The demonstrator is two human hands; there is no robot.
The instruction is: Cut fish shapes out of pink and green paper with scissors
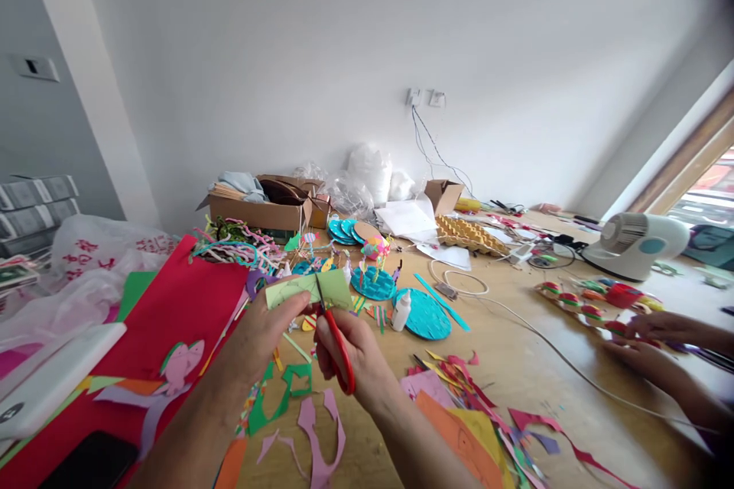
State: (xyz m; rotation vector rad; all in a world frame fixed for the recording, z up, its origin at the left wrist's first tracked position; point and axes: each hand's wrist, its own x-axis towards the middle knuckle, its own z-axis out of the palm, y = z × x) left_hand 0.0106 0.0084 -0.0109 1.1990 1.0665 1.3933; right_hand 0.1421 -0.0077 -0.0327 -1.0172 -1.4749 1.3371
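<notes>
Pinched in my left hand (284,317) is a light green sheet of paper (338,289) with faint drawn lines. My right hand (352,348) grips red-handled scissors (342,355), whose dark blades cross the paper's middle. Beneath both hands lie cut scraps, among them a green paper offcut (295,382) and a pink one (321,435). Just beyond stands a white glue bottle (402,311) beside a round turquoise disc (427,315). Another turquoise disc (372,283) carries a small colourful paper model.
Red card sheets (200,298) and a black phone (92,462) lie at left. A cardboard box (258,210) stands at the back. A white cable (550,351) crosses the table. At right, another person's hands (647,340) touch colourful pieces near a white fan (636,244).
</notes>
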